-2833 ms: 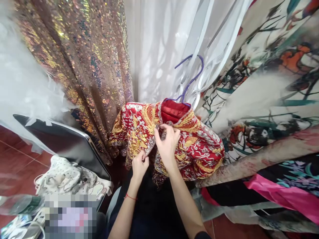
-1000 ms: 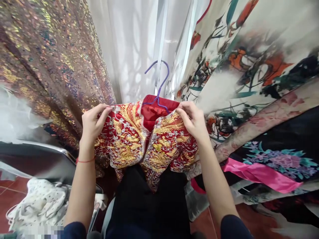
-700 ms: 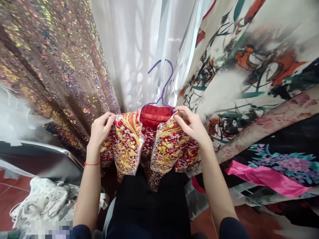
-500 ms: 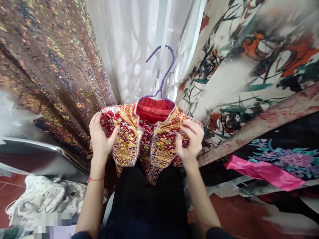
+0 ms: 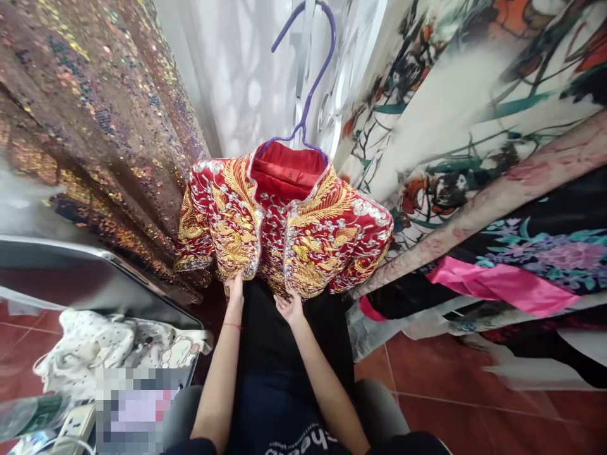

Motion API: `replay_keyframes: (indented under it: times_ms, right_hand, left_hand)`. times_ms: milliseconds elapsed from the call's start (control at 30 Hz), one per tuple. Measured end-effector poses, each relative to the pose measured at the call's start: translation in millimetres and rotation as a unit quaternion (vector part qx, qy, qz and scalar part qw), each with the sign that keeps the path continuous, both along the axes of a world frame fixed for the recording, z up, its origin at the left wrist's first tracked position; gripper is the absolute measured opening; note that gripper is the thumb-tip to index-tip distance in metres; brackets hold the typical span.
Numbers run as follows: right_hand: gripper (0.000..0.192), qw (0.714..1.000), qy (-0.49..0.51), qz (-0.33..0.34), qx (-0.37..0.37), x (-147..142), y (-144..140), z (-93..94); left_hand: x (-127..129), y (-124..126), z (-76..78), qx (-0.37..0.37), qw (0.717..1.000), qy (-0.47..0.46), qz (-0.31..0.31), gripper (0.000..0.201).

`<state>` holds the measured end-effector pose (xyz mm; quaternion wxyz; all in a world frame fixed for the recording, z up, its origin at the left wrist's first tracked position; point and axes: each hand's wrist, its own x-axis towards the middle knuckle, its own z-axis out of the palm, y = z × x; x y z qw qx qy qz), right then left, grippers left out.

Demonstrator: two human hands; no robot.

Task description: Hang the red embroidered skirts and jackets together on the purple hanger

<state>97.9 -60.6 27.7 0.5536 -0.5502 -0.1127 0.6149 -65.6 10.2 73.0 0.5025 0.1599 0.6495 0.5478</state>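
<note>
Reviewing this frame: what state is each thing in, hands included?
Red jacket: front open, on the hanger.
Purple hanger: inside the collar, hook up.
Left hand: pinching the jacket's hem.
Right hand: fingers curled at the hem; grip unclear.
Sequined fabric: hanging in folds.
Dotted cloth: crumpled.
Pink fabric: creased.

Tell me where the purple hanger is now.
The hanger is at top centre of the head view, dipping into the neck of the red jacket, with white cloth behind it.
</note>
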Motion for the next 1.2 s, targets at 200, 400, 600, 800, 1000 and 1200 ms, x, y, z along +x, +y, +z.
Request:
replay_keyframes:
  times_ms: [200, 400, 600, 800, 1000, 1200]
  right_hand:
    - [0.039, 0.996, 0.07, -0.019, -0.057, 20.7, -3.9, -28.5]
    - [0.038, 0.993, 0.103, 0.031, -0.039, 8.1, -19.2, -31.8]
    - [0.036, 0.993, 0.09, 0.068, -0.013, 27.5, -17.9, -29.0]
    - [0.04, 0.999, 0.029, 0.02, -0.036, 62.4, 19.9, -30.9]
    - [0.038, 0.998, 0.026, 0.056, -0.021, 40.7, 11.5, -34.0]
    - [0.024, 0.997, 0.03, 0.053, 0.047, 14.8, -32.0, -38.9]
  left_hand:
    - [-22.3, -16.8, -17.5, -0.03, 0.989, -0.138, -0.035, 0.027]
    - [9.7, -67.5, -27.1, -0.016, 0.967, -0.233, -0.102, 0.03]
    - [63.3, -79.2, -46.1, -0.04, 0.949, -0.287, -0.119, 0.026]
    - [91.5, -81.1, -59.6, -0.022, 0.957, -0.278, -0.081, 0.022]
    - [83.7, -77.7, -64.0, 0.009, 0.954, -0.288, -0.083, 0.027]
    - [64.4, -78.8, -64.3, 0.009, 0.952, -0.281, -0.118, 0.027]
